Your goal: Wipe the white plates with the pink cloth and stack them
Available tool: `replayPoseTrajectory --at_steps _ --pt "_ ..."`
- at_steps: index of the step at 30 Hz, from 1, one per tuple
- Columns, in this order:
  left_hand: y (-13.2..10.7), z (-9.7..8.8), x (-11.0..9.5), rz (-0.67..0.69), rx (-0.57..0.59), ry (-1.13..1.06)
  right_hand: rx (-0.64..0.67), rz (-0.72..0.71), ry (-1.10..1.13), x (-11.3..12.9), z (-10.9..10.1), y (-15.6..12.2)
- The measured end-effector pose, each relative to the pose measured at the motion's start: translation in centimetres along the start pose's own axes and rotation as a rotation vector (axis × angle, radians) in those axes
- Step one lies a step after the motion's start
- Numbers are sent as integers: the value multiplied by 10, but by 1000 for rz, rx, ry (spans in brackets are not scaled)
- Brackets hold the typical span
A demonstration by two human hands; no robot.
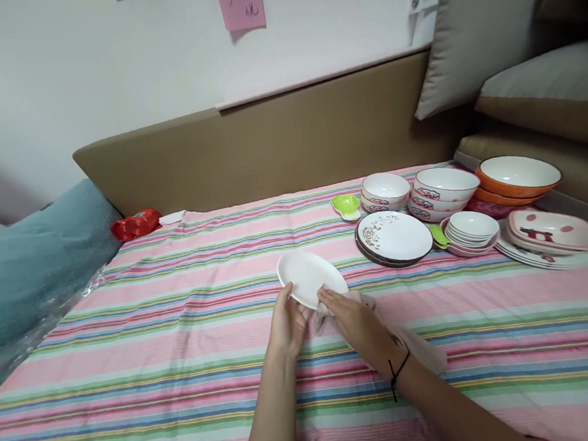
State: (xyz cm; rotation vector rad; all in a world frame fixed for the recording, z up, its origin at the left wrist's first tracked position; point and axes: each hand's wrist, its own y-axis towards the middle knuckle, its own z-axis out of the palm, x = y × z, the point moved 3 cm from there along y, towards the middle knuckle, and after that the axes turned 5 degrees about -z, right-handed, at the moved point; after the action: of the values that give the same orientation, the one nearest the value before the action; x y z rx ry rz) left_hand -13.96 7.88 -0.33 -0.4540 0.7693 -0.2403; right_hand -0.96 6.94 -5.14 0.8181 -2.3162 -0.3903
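Observation:
A plain white plate [310,274] is held tilted over the striped cloth, near the middle of the head view. My left hand [288,320] grips its lower left rim, thumb on top and fingers underneath. On the plate's lower right edge lies my right hand [351,318], closed on a pale greyish-pink cloth [418,347] that it presses against the plate. The cloth trails down to the right beneath my right wrist, which wears a thin dark cord. Part of the cloth is hidden under my right hand and forearm.
To the right stand stacked patterned plates [398,235], white bowls [448,186], orange bowls [519,177], small white dishes [473,225] and oval dishes [557,228]. A green leaf-shaped dish [346,205] sits behind. A red package [137,224] lies far left, near a blue wrapped cushion [44,256].

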Motion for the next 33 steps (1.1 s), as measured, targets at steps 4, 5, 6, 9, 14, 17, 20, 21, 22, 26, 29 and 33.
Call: replayPoseTrajectory --at_steps 4,5,6,9,14,17,20,21,22,26,29,33 --pt "3 3 8 -70 18 0 90 -72 171 17 -2 -3" --pt "4 2 9 -78 -37 18 118 -44 147 19 1 -6" --pt "4 1 9 -80 -89 36 138 4 109 19 4 -9" --pt "2 0 6 -49 -123 79 171 180 22 15 12 -12" --pt "-5 0 7 -41 -6 128 228 69 129 26 4 -2" --pt "-7 -6 7 -13 -19 160 246 -134 222 41 -6 -8" --pt "-11 -8 7 51 -39 184 222 -19 212 39 -5 -17" --pt "-13 -7 8 54 -51 187 215 79 191 35 -2 -18" --pt "-16 -6 9 51 -67 188 209 183 168 30 2 -17" --pt "-30 3 11 54 -94 214 111 388 100 21 11 3" --pt "-33 5 10 55 -47 226 84 158 129 32 7 10" --pt "-24 -4 10 12 -50 146 208 -94 204 42 0 -11"
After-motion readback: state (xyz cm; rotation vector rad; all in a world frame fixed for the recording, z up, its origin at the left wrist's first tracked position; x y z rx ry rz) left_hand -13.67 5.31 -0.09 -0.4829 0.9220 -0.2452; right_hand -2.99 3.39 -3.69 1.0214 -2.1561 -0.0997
